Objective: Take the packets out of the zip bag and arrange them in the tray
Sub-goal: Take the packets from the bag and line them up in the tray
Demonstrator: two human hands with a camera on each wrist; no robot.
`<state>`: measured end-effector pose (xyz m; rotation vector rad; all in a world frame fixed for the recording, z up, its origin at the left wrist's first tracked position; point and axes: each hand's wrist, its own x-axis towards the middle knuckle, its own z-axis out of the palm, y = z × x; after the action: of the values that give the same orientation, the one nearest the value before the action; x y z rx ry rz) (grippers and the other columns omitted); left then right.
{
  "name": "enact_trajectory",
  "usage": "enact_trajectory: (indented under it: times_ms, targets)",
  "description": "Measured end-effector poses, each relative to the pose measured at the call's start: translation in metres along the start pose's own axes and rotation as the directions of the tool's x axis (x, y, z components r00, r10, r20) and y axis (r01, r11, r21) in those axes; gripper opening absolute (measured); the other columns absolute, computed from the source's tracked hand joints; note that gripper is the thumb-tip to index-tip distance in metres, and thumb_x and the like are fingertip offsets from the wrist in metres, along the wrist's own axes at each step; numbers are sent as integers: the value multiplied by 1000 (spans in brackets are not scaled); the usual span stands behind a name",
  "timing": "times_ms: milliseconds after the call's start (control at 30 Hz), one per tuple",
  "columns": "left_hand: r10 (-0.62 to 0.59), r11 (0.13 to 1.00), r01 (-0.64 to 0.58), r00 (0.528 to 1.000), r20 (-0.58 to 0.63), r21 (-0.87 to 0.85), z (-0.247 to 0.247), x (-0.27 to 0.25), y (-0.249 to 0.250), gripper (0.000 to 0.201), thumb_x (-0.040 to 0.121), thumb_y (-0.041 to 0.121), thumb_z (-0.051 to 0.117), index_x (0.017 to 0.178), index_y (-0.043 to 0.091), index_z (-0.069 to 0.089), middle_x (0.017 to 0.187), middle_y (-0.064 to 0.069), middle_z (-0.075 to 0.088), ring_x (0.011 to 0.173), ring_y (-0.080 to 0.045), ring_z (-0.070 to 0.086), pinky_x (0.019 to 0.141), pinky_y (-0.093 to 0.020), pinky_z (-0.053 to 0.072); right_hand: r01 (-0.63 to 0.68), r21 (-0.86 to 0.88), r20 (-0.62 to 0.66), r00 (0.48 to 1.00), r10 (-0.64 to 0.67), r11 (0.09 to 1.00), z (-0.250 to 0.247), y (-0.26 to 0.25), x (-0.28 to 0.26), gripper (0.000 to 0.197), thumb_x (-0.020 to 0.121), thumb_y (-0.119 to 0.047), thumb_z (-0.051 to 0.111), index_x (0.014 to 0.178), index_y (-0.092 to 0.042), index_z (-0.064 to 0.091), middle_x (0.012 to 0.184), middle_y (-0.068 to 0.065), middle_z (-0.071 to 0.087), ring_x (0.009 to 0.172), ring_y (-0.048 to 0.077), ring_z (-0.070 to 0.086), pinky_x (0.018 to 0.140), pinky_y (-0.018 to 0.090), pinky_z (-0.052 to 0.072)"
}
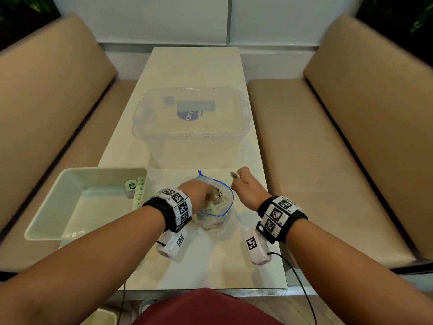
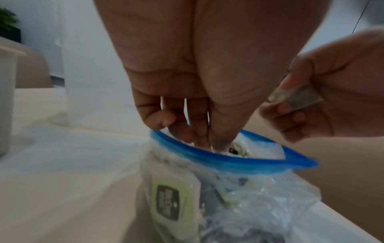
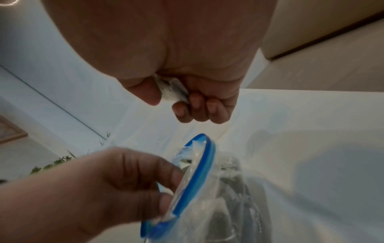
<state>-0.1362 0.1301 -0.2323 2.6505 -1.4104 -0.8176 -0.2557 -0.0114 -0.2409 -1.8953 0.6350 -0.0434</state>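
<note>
The clear zip bag with a blue rim stands open on the table between my hands, with several pale green packets inside. My left hand dips into its mouth, thumb and fingers bunched on a packet just under the rim. To the right of the bag and a little above it, my right hand pinches a small greyish packet between thumb and curled fingers. The white tray lies at the left, with several packets standing along its right end.
A large clear plastic tub stands just behind the bag on the white table. Tan benches flank the table on both sides. The tray overhangs the table's left edge. A cable hangs from my right wrist.
</note>
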Motion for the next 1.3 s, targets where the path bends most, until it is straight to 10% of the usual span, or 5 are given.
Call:
enact_trajectory:
  times_ms: [300, 567, 967, 1167, 1300]
  targets:
    - [53, 998, -55, 996, 69, 29, -3, 1, -9, 16, 87, 26, 68, 101, 23, 73, 104, 4, 71, 99, -17, 63, 81, -24, 45, 18, 45, -62, 998, -15, 999, 14, 3, 4, 27, 99, -4, 30, 115, -15, 49, 81, 2, 59, 72, 20, 53, 62, 25, 42]
    - [58, 967, -130, 950, -308, -220, -28, -11, -31, 8, 88, 32, 68, 88, 25, 71, 86, 10, 67, 82, -10, 59, 78, -24, 45, 103, 13, -192, 976, -99, 995, 25, -13, 11, 21, 100, -32, 54, 98, -14, 64, 76, -10, 59, 68, 5, 53, 69, 25, 41]
    - [65, 891, -275, 865, -498, -361, -74, -30, -58, 6, 87, 34, 69, 89, 30, 74, 82, 15, 68, 63, 14, 52, 67, -12, 36, 147, 191, -159, 980, -117, 971, 51, -69, 20, 12, 89, -25, 73, 91, -14, 75, 83, 7, 77, 84, 22, 75, 85, 42, 59]
    - [17, 837, -317, 830, -557, -447, -88, -46, -87, 3, 84, 27, 72, 85, 29, 75, 77, 11, 70, 77, -7, 65, 76, -26, 52, 151, 97, -169, 977, -133, 984, 75, -92, 25, 9, 85, -22, 76, 80, -16, 73, 75, 7, 71, 53, 2, 53, 59, 23, 44]
    - [1, 867, -273, 837, -547, -417, -90, -52, -99, 4, 85, 28, 71, 86, 27, 75, 70, 19, 63, 67, -2, 57, 67, -19, 46, 98, 156, -185, 980, -69, 983, 87, -93, 28, 22, 77, -27, 84, 75, -12, 67, 83, 22, 72, 58, 15, 53, 61, 38, 47]
